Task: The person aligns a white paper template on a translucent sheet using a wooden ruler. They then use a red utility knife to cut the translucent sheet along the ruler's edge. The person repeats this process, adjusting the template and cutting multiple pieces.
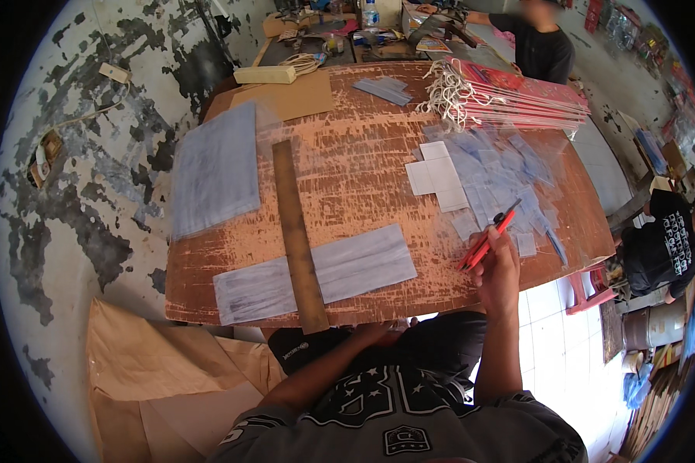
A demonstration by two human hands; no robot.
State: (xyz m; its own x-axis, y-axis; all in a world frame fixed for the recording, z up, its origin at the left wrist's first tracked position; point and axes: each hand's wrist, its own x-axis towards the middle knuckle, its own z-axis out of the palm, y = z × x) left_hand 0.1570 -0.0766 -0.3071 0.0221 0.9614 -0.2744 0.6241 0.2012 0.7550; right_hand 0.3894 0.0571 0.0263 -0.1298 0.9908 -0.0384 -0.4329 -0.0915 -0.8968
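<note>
My right hand (500, 266) is closed around a red utility knife (483, 248), its dark blade end pointing up and away over the table's right side. My left hand (372, 333) rests low by my lap at the table's front edge, its fingers mostly hidden. A long, worn brown ruler (292, 212) lies lengthwise across a greyish translucent plastic strip (367, 262), its near end jutting past the edge. Farther left sits a stack of larger plastic sheets (218, 170). Beyond the knife are a white paper cutout (438, 179) and scattered clear plastic pieces (493, 174).
The scratched brown tabletop (363, 170) bears a cardboard sheet (305, 96), a pale wooden block (264, 75) and a bundle of red items with white cords (510, 100) at the back. One person (544, 46) is at the far right, another (660, 243) nearer. A red stool (591, 289) stands beside the table.
</note>
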